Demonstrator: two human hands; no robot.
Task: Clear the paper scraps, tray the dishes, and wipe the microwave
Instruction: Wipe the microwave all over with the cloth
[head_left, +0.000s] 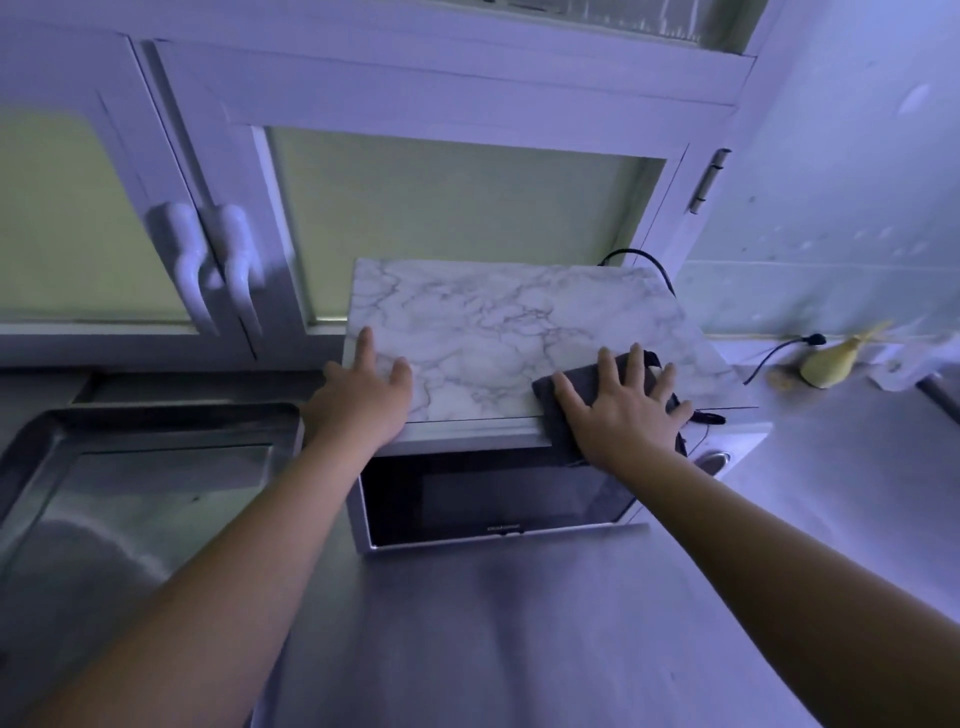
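- Wiping stage, probably the last: right hand (621, 410) flat, fingers spread, pressing a dark cloth (584, 379) on the near right of the microwave (493, 499) top.
- Left hand (363, 389) flat on its near left corner, gripping nothing.
- No scraps or dishes in view; can't confirm those steps.
- Steel counter (519, 634); metal tray (156, 415) left; cabinets (441, 208) beyond.

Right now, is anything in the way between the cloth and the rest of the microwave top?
Nothing lies on the marbled microwave top ahead of the cloth, which the right hand presses flat at the front right corner. Only the left hand rests on the front left corner, so a sweep that way would meet it.
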